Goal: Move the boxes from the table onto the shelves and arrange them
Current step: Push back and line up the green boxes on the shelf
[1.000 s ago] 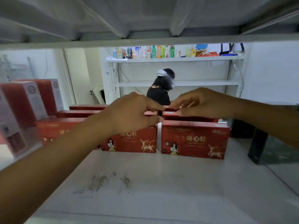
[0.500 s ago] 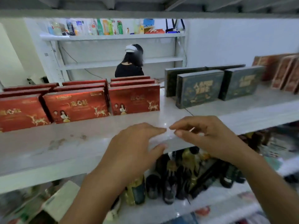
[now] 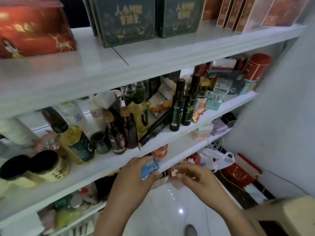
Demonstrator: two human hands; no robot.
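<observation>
After both dropped lower, left hand (image 3: 134, 178) grips blue packet (image 3: 149, 167); right hand (image 3: 197, 178) unclear.

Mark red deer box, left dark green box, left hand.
red deer box (image 3: 34, 31): head view, front face.
left dark green box (image 3: 126, 23): head view, front face.
left hand (image 3: 133, 178): head view, back of hand; it holds a blue packet (image 3: 150, 167).

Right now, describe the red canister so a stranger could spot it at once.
Find the white shelf crowded with bottles, below the row of boxes. Follow it to its right end. The red canister stands there, round and upright among flat packets.
</observation>
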